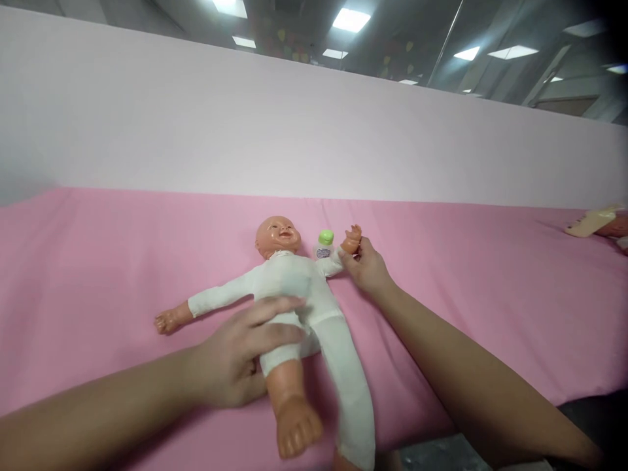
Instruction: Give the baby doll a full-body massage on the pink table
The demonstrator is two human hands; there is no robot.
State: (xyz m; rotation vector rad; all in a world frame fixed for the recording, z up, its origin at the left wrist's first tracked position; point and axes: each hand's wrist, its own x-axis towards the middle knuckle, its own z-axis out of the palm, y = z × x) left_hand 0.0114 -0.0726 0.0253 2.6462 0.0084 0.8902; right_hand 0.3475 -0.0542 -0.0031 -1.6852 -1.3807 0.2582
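A baby doll (pixel 289 281) with a white cloth body lies on its back on a pink-covered table, its head away from me. My left hand (pixel 245 350) is wrapped round the doll's thigh on the left, the fingers across the white cloth. With thumb and fingers, my right hand (pixel 367 265) grips the doll's forearm on the right near the wrist, that arm raised and bent. Just beyond the arm stands a small clear bottle (pixel 324 245) with a green cap, partly hidden by the sleeve. The doll's other arm stretches out to the left.
The pink cover (pixel 466 281) spreads to both sides, its front edge dropping away at lower right. A white panel (pixel 294 131) rises behind it, below glass reflecting ceiling lights. At far right lies a partly cut-off, skin-toned object (pixel 596 222).
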